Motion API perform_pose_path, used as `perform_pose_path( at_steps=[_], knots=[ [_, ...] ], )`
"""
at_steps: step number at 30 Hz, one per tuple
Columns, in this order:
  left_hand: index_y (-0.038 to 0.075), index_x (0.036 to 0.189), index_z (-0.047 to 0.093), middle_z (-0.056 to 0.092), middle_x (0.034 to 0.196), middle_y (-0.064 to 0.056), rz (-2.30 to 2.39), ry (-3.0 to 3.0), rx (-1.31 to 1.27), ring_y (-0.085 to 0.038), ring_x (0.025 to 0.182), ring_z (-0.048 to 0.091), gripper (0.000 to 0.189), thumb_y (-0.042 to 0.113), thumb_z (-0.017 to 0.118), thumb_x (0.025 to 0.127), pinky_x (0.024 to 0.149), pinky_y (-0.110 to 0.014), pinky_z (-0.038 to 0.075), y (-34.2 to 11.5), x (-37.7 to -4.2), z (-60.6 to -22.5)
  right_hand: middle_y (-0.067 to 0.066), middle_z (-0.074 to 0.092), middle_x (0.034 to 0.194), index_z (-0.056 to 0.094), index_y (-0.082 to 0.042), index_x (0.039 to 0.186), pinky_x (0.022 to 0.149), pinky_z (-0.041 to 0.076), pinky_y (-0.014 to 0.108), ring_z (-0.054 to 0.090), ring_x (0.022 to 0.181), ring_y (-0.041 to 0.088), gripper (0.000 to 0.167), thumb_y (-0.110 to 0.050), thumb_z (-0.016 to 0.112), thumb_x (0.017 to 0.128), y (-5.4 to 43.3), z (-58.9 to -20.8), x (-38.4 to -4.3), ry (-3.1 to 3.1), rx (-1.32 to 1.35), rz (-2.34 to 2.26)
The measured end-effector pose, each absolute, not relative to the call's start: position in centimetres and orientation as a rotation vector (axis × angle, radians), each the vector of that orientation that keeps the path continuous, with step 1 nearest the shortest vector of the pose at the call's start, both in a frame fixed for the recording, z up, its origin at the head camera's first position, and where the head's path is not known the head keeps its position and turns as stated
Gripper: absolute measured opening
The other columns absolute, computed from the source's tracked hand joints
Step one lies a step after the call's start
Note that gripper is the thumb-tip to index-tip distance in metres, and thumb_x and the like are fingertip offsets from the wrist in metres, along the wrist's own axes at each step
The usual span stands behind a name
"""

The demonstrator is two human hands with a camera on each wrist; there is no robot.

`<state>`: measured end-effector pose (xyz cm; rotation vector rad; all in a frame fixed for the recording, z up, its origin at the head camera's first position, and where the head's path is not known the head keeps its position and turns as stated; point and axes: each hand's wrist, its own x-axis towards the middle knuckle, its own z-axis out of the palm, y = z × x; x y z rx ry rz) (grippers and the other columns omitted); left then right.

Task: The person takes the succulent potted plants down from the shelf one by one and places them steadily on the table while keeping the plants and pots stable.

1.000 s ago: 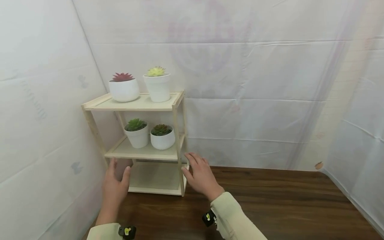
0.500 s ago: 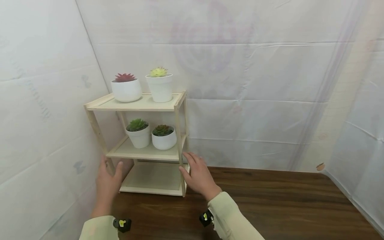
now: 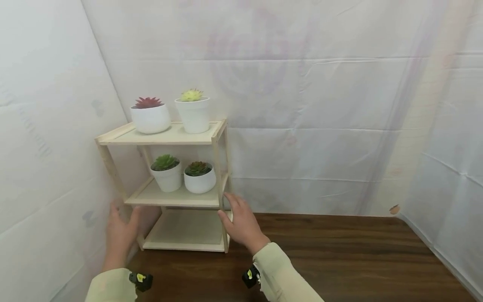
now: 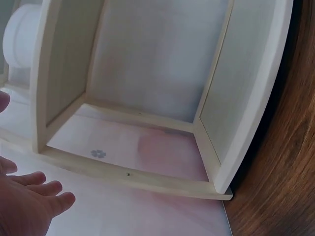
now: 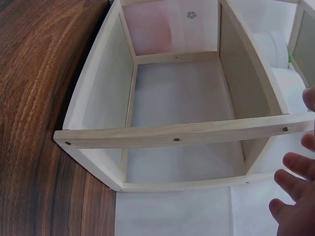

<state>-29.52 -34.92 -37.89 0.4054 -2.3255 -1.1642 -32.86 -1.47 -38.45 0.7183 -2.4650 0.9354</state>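
Note:
A pale wooden three-tier shelf [image 3: 171, 204] stands on the table near the left wall. On its top tier are a red succulent in a white pot [image 3: 151, 119] and a yellow-green succulent in a taller white pot [image 3: 193, 115]. The middle tier bears a green succulent in a white pot [image 3: 167, 178] and a dark green one in a round white pot [image 3: 201, 182]. My left hand [image 3: 120, 235], fingers spread, is by the lower left post [image 4: 128, 174]. Beside the right post [image 5: 182, 135] is my right hand [image 3: 243, 222], its fingers loosely extended. Contact with the posts is unclear.
Dark wooden tabletop [image 3: 339, 247] stretches to the right of the shelf. White sheeting [image 3: 320, 147] hangs behind it, and a white side wall [image 3: 45, 167] lies close on the left. The shelf's bottom tier [image 3: 185, 228] shows a bare panel.
My left hand has moved left, from in front of the shelf to outside its left post. My right hand stays by the right post. The head view has shifted slightly; the plants keep their places.

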Motion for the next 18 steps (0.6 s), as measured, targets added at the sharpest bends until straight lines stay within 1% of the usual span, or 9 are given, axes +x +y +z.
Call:
perform_pose_path(
  at_steps=[2,5,9,12,18],
  knots=[
    [0.008,0.155,-0.009,0.013,0.157,-0.032,-1.153,-2.328,0.417,-0.055,0.14,0.019,0.088,0.05,0.043,0.098,0.11,-0.067,0.021,-35.2,-29.8,-37.9,0.01,0.044,0.148,0.037,-0.013,0.148,0.109,0.038,0.047,0.043,0.136,0.03,0.057,-0.041,0.049,0.1,-1.5,-38.4,-32.9,-2.464,0.718,0.95],
    [0.005,0.154,-0.011,0.011,0.156,-0.033,-1.15,-2.347,0.43,-0.055,0.14,0.017,0.087,0.047,0.041,0.099,0.111,-0.066,0.021,-35.6,-30.1,-38.0,0.011,0.043,0.149,0.036,-0.013,0.149,0.109,0.039,0.047,0.042,0.137,0.03,0.058,-0.043,0.048,0.1,-1.6,-38.4,-32.8,-2.476,0.713,0.98],
    [0.006,0.153,-0.016,0.004,0.158,-0.032,-1.174,-2.366,0.434,-0.052,0.143,0.011,0.083,0.04,0.039,0.1,0.112,-0.066,0.019,-36.1,-30.5,-38.0,0.01,0.04,0.151,0.033,-0.015,0.151,0.109,0.039,0.047,0.041,0.138,0.029,0.06,-0.046,0.046,0.1,-1.8,-38.4,-32.8,-2.494,0.696,1.013],
    [0.007,0.153,-0.017,0.002,0.158,-0.031,-1.182,-2.368,0.428,-0.052,0.144,0.009,0.08,0.034,0.035,0.1,0.111,-0.067,0.019,-36.3,-30.9,-37.7,0.011,0.04,0.15,0.032,-0.014,0.151,0.109,0.04,0.047,0.042,0.137,0.029,0.061,-0.046,0.046,0.1,-2.0,-38.3,-32.9,-2.481,0.69,1.042],
    [0.005,0.153,-0.016,0.005,0.158,-0.031,-1.164,-2.392,0.44,-0.054,0.141,0.017,0.075,0.031,0.029,0.099,0.107,-0.068,0.026,-36.6,-31.8,-37.2,0.013,0.042,0.149,0.03,-0.013,0.152,0.107,0.041,0.048,0.044,0.135,0.031,0.064,-0.045,0.048,0.099,-2.2,-38.3,-33.2,-2.459,0.649,1.105]
  ],
)
